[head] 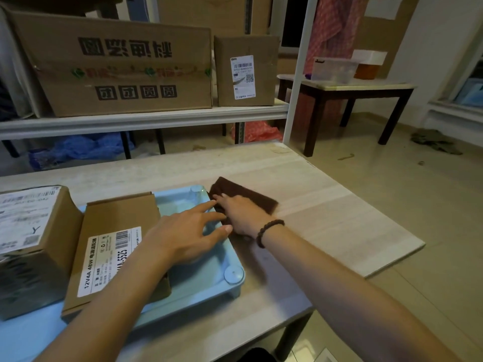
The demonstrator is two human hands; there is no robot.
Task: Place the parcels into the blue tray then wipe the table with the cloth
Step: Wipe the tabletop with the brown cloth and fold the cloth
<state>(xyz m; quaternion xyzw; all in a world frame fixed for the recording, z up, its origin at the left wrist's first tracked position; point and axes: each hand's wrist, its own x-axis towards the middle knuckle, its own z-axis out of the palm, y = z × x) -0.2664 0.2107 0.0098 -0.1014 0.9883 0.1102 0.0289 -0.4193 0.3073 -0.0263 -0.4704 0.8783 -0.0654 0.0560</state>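
Two parcels (115, 252) (28, 246) sit in one blue tray (209, 278) on the bench (326, 220). One brown cloth (251, 198) lies just beside the tray's right edge, pressed flat under the right hand (240, 214). Left hand (188, 231) hovers over the tray, fingers (206, 206) spread wide, holding nothing. Two more boxes (117, 66) (245, 71) stand on the shelf (146, 121) behind.

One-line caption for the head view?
Parcels sit in the blue tray; right hand presses the brown cloth.
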